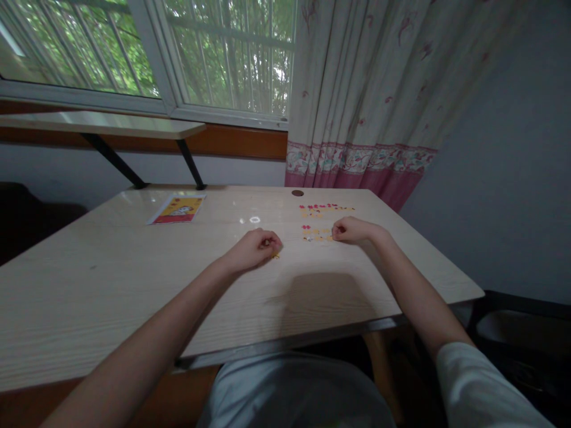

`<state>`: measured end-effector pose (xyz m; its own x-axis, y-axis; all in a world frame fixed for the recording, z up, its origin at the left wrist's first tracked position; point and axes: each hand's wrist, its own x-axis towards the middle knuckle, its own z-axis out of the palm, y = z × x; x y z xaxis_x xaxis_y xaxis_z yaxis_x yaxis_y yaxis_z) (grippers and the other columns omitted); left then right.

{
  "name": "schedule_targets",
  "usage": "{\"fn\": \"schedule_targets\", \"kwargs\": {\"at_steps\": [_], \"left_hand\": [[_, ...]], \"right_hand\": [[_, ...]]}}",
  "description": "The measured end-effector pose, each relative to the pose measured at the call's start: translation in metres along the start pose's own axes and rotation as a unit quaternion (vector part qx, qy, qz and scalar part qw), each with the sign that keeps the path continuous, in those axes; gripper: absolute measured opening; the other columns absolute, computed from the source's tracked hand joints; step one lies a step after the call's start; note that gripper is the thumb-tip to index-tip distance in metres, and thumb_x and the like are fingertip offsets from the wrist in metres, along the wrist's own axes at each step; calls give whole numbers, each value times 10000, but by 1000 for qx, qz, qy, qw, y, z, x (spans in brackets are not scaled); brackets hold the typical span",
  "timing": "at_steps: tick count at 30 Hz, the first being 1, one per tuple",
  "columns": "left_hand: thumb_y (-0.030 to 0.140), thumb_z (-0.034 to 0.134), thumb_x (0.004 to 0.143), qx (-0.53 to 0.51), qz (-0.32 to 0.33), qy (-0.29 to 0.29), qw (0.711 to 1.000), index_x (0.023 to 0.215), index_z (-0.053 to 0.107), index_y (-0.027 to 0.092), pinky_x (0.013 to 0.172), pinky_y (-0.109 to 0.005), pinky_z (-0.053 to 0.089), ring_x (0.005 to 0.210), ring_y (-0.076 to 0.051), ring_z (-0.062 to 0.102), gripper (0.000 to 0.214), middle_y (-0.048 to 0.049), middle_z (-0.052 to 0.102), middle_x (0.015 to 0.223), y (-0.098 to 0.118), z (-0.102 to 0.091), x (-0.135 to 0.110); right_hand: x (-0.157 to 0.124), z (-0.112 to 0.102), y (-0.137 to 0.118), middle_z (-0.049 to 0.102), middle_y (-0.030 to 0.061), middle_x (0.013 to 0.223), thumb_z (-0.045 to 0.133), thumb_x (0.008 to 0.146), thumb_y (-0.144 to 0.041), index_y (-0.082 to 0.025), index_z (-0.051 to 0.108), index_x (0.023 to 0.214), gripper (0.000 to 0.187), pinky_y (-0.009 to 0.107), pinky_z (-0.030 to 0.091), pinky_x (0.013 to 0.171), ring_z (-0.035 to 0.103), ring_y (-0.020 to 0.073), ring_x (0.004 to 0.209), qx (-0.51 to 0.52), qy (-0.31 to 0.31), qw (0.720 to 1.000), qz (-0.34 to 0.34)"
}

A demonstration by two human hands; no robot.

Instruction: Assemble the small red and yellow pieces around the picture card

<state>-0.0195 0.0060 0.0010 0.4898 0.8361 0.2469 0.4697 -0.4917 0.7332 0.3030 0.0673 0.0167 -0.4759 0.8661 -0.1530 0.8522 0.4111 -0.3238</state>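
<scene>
My left hand [255, 248] rests on the light wooden table [134, 279] with its fingers curled in, over a small yellow piece [276, 256] at its fingertips. My right hand [352, 230] is also curled, its fingertips pinched at the edge of a short row of small red and yellow pieces [316, 233]. A longer row of red and yellow pieces [325, 208] lies farther back. What either hand holds is too small to make out.
A yellow and red printed sheet [177, 209] lies at the table's far left. A round brown cable hole [297, 192] sits near the back edge. Behind are a window [147, 53], a wall shelf [98, 123] and a patterned curtain [370, 89].
</scene>
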Motion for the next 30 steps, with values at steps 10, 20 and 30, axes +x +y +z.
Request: {"fn": "schedule_targets", "kwargs": {"at_steps": [10, 20, 30], "left_hand": [[269, 581, 810, 228, 131, -110, 959, 911, 698, 173, 839, -337, 393, 876, -208, 566, 182, -84, 665, 915, -7, -14, 1], [249, 576, 810, 256, 131, -103, 952, 925, 705, 176, 816, -332, 396, 882, -215, 538, 188, -87, 650, 911, -6, -12, 1], [310, 600, 806, 284, 129, -77, 947, 894, 708, 188, 792, -326, 384, 868, -220, 522, 186, -81, 642, 884, -11, -14, 1]], "right_hand": [[0, 11, -39, 628, 10, 671, 501, 806, -208, -149, 657, 770, 171, 207, 331, 547, 515, 98, 585, -6, 110, 990, -91], [0, 52, -110, 690, 66, 876, 510, 855, -171, -152, 694, 927, 198, 238, 408, 726, 593, 140, 784, 7, 107, 957, -268], [2, 62, -117, 690, 64, 922, 536, 862, -179, -161, 687, 952, 177, 268, 421, 809, 605, 156, 862, -14, 106, 956, -274]]}}
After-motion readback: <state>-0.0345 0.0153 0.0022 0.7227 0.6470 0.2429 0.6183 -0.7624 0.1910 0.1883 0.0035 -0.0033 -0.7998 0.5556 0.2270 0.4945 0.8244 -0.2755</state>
